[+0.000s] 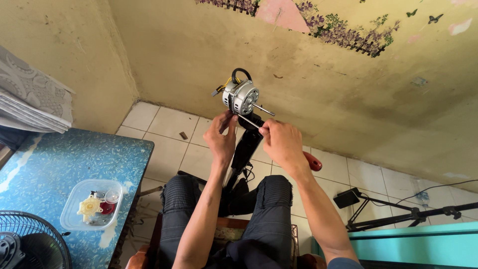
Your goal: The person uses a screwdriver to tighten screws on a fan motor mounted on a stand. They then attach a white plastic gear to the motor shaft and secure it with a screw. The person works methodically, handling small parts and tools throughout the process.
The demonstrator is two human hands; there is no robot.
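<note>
Fan motor on stand, both hands at work.
Left hand (221,138) pinches under the silver motor (241,96); right hand (283,144) closed on red-handled screwdriver (312,162), tip at motor, raised above knees, over tiled floor (174,129).

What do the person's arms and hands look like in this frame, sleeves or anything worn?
Both forearms are bare down to the hands: no gloves, watch, rings or bands show on the left hand or the right hand. A blue-grey sleeve edge shows at the right upper arm. Any left sleeve lies out of frame.
</note>
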